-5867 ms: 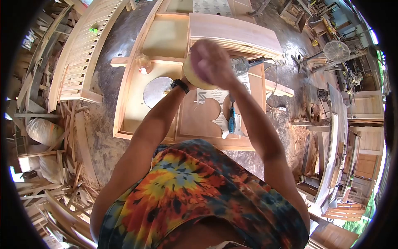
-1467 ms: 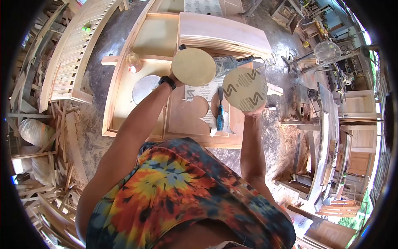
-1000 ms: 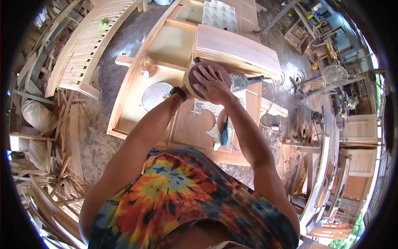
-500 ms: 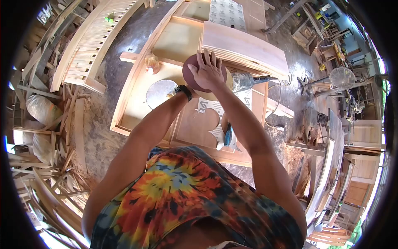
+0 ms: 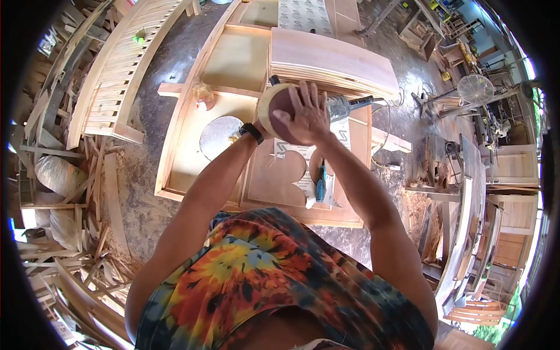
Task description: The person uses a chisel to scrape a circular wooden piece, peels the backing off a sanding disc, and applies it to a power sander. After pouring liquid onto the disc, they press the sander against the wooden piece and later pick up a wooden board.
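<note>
A disc sander (image 5: 339,109) is turned so that its round face points up at me, with its grey body and black end to the right. Its cream backing pad (image 5: 265,111) shows along the left side. A dark red sanding disc (image 5: 284,104) covers the rest, set off toward the right. My right hand (image 5: 309,114) lies on the disc with fingers spread and thumb on its surface. My left hand (image 5: 266,129), below a black wristwatch, reaches under the pad's left edge. The pad hides its fingers, so its grip does not show.
Under the sander lies a wooden framed panel (image 5: 166,169) with a round shiny plate (image 5: 219,137) on it. A stack of boards (image 5: 332,55) stands just beyond. A blue-handled tool (image 5: 321,185) lies nearer me. A slatted wooden piece (image 5: 119,76) is at left, a fan (image 5: 475,89) at right.
My right hand has moved right and slightly down on the disc. The red disc now sits further right on the pad, baring cream at the left. My head view has shifted a little.
</note>
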Tool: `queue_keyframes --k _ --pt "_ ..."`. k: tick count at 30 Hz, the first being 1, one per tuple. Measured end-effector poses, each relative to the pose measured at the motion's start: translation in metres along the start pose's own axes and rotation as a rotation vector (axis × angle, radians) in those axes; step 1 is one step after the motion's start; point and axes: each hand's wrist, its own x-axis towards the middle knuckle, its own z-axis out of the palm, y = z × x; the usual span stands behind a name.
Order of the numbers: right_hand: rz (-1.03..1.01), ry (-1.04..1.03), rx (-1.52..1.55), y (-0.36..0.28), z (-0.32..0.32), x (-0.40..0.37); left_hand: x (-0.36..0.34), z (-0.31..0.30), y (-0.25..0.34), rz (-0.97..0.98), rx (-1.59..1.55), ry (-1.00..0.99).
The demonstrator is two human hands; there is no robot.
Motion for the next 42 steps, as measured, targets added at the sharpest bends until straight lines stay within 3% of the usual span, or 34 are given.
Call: queue_keyframes --k 6,10,14,22,26,30,34,39,42 --pt "0.160 -0.014 0.008 -0.004 0.004 0.060 0.006 -0.005 0.003 0.001 -0.007 0.077" --pt "0.004 0.029 0.055 -0.050 0.017 0.054 0.002 -0.012 0.003 -0.017 -0.017 0.135" --pt "-0.198 0.104 0.073 -0.067 0.023 -0.009 -0.006 -0.019 0.004 -0.012 -0.038 -0.017" --pt "0.016 -0.014 0.015 -0.001 -0.002 -0.037 0.000 -0.010 -0.009 -0.006 -0.017 -0.163" --pt "0.112 0.019 0.019 0.018 0.002 -0.005 0.003 -0.013 0.000 0.004 -0.003 -0.131" --pt "0.166 0.002 0.029 -0.005 0.009 0.044 0.008 -0.017 0.008 0.013 -0.020 -0.062" --pt "0.023 0.012 0.039 -0.038 0.016 0.051 0.004 -0.023 -0.004 -0.016 -0.059 -0.011" --pt "-0.172 -0.028 0.086 -0.054 0.008 0.000 -0.006 -0.032 -0.017 -0.060 -0.153 -0.185" --pt "-0.187 -0.098 0.083 -0.047 -0.006 -0.032 -0.010 -0.029 -0.023 -0.073 -0.214 -0.301"
